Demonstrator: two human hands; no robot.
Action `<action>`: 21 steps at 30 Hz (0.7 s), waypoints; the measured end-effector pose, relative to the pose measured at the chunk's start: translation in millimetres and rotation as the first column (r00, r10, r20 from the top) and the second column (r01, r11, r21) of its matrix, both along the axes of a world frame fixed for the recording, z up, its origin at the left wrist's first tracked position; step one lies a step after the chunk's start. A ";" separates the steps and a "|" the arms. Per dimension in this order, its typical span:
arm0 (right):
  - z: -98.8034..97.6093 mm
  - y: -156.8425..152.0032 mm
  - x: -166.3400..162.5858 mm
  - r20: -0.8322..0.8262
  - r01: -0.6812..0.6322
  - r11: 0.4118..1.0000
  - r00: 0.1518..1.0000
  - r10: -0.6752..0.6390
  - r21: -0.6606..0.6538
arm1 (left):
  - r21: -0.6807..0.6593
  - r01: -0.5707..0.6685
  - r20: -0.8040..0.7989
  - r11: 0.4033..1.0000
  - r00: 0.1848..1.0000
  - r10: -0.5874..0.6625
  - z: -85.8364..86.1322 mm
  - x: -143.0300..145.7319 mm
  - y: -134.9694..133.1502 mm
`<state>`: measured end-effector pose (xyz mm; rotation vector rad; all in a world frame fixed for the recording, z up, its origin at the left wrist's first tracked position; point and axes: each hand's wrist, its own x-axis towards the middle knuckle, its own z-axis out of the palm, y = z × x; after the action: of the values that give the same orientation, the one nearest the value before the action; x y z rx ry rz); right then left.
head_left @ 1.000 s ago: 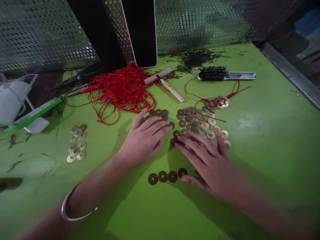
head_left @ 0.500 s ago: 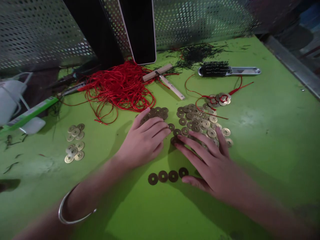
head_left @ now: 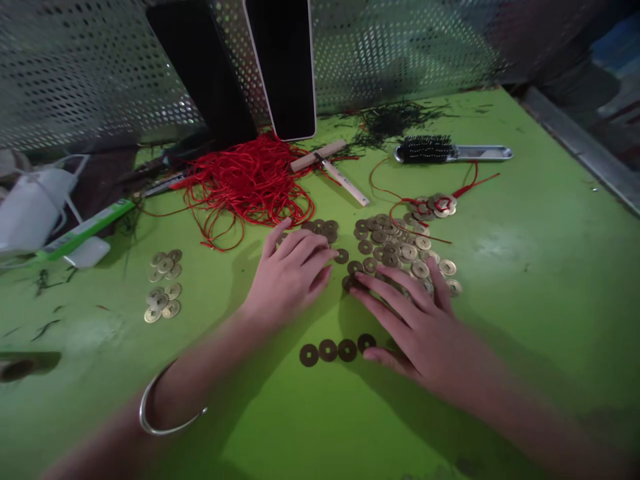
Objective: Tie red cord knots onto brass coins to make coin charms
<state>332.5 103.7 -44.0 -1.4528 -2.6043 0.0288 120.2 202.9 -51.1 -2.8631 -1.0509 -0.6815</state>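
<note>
My right hand (head_left: pixel 417 320) is spread flat at the lower edge of a loose pile of brass coins with square holes (head_left: pixel 407 252). Its fingertips rest on dark coins at the pile's near left edge. The thumb tip touches or lies just beside the right end of a short row of coins (head_left: pixel 328 351). My left hand (head_left: pixel 290 273) is palm down, fingers loosely bent and apart, holding nothing I can see. Its fingertips are close to a single coin (head_left: pixel 342 256), and a smaller coin cluster (head_left: pixel 325 230) lies partly hidden behind it.
Red cord (head_left: pixel 250 177) lies tangled at the back, near a wooden-handled tool (head_left: pixel 345 181). A hairbrush (head_left: pixel 430 150) lies back right, above coins tied with red cord (head_left: pixel 440 205). Two coin groups (head_left: pixel 163 303) sit at left. Two dark-screened phones (head_left: pixel 283 73) lean against perforated metal.
The view has shifted slightly. My left hand's fingers have drawn in a little; my right hand stays almost where it was, fingertips on the coins.
</note>
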 end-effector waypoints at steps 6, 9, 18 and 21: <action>-1.1 -2.6 0.8 0.003 0.006 1.000 1.000 -0.006 -0.009 | -0.040 0.008 -0.045 0.999 0.999 -0.009 0.3 1.8 -0.5; -2.9 -2.4 0.6 0.014 -0.002 1.000 1.000 0.002 0.002 | -0.054 -0.085 -0.050 0.995 0.995 0.082 -0.1 2.1 0.8; -1.4 -0.5 -0.2 0.041 0.027 1.000 0.999 -0.027 0.012 | 0.015 0.020 -0.159 1.000 0.987 -0.018 4.8 -1.8 -4.3; -1.7 0.2 -0.2 0.044 0.044 0.999 0.998 -0.045 0.027 | 0.007 0.043 -0.163 0.999 0.986 -0.041 7.5 -4.2 -12.6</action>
<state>332.3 103.8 -45.7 -1.5185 -2.5960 -0.0427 116.0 190.2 -43.6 -2.8802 -0.9645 -0.4439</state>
